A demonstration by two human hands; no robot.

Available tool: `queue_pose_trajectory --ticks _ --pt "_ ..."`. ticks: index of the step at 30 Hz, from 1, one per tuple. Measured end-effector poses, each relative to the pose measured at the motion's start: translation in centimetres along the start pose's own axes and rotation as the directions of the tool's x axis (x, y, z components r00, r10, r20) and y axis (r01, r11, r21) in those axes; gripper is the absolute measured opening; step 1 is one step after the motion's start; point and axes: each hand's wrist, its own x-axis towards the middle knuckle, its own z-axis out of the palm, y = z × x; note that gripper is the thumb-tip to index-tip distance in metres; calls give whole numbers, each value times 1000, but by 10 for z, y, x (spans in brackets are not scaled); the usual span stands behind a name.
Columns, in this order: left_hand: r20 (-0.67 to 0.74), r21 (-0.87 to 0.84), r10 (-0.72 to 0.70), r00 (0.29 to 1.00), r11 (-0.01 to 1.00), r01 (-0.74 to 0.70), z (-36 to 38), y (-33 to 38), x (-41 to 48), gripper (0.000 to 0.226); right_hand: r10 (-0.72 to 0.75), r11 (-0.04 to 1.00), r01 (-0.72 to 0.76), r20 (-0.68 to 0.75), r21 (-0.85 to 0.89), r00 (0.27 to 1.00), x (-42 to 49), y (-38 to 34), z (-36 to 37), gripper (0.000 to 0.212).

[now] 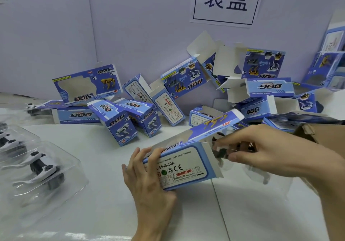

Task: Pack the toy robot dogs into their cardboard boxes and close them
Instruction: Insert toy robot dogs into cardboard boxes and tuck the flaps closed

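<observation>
On the white worktop (104, 175) a heap of blue boxes (141, 110) lies against the back wall, many with flaps open, and more dogs (43, 168) in clear trays sit at the left. I have one box (183, 166) tilted just above the worktop, its open end facing right. My left hand (147, 181) grips the closed end, fingers (138, 158) curled round it. My right hand (270, 147) pinches a dog (222, 150) at the mouth, partly in, I judge. I'd hold the box steady, keep the flaps splayed clear, and slide the dog in straight so nothing snags
</observation>
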Motion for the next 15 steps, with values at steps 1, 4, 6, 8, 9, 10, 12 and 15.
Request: queue_pose_trajectory --ticks 1,4,6,8,9,10,12,15 --pt "2 0 10 1000 1000 -10 1 0 0 99 -3 1000 3 32 -2 999 -1 1 -2 33" --pt "5 -7 42 999 999 -42 1 -2 0 88 -7 1000 9 88 -25 996 -2 2 -4 32" --pt "11 -16 50 999 999 -50 2 -1 1 85 -3 996 12 105 -84 995 -2 2 -1 31" --pt "27 -33 72 997 997 -71 3 -1 -1 85 3 993 14 142 -121 990 -2 -2 2 33" --pt "39 -36 89 995 996 -88 4 -1 -3 85 -6 993 26 170 -114 985 -2 -6 3 38" --pt "46 -35 102 994 994 -101 5 -1 -4 87 -20 993 43 196 -114 980 -1 -9 3 47" --pt "34 -25 96 995 995 -95 6 -2 -5 89 -39 990 61 168 -131 985 -1 -11 5 48" --pt "-24 -20 36 999 999 -36 6 -2 -2 86 -112 962 78 -119 -261 987 -1 -13 14 13"
